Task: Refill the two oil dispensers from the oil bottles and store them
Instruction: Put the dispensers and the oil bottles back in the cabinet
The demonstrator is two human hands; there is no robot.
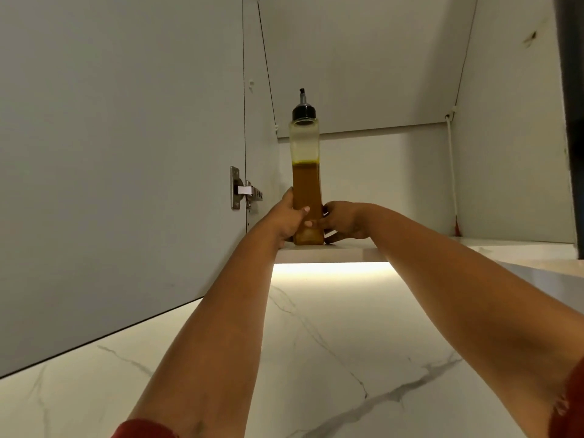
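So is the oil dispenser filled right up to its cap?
No, the oil in the oil dispenser stops well below its black cap.

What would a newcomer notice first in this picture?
A tall oil dispenser with amber oil stands upright at the front edge of an open wall cabinet's shelf. The left hand and right hand grip its lower part. A bright light strip glows under the shelf.

Both hands hide the dispenser's [306, 172] lower sides.
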